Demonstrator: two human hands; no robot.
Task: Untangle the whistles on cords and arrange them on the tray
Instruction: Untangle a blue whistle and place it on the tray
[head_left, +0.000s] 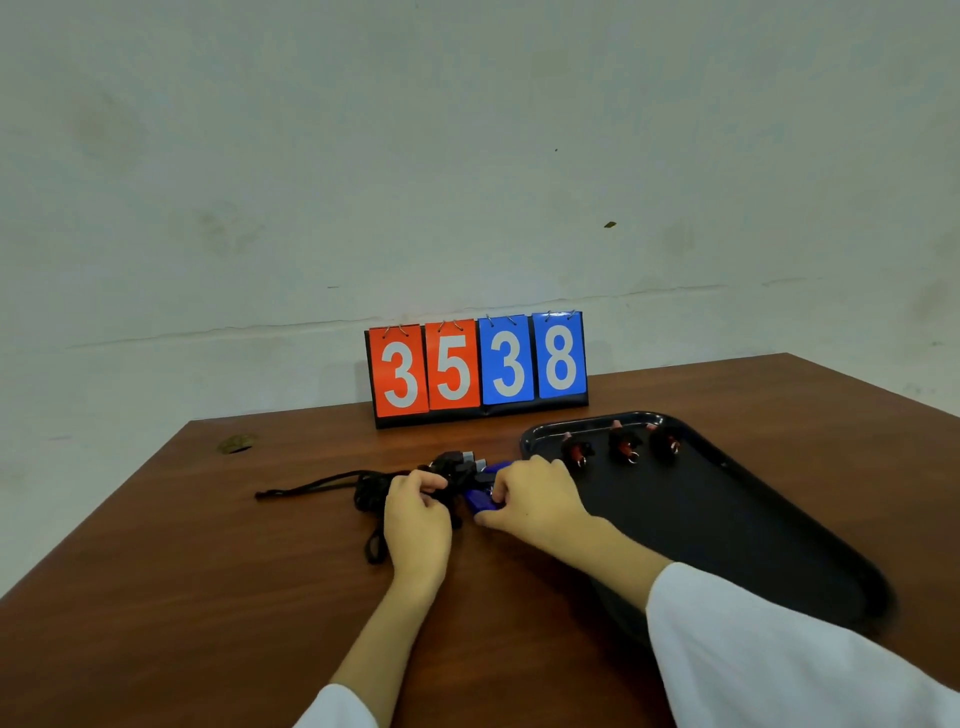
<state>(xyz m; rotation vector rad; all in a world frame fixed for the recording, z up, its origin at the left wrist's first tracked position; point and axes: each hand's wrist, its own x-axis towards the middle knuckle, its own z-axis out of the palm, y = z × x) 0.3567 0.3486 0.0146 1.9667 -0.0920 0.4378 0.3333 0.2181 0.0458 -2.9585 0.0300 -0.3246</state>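
On the brown counter at frame centre, the left hand pinches the tangled black cords while the right hand grips a blue whistle beside the black tray, which holds three red whistles. Tugging hard could tighten the knot.

I see dim, even light with soft shadows on the table — a thin gleam on the far rim of the tray, slight blur, wide-lens bending at the edges.

The person is wearing loose white long sleeves: the right sleeve is ending partway along the forearm, the left sleeve is showing only its cuff. Both hands are going bare, ungloved.
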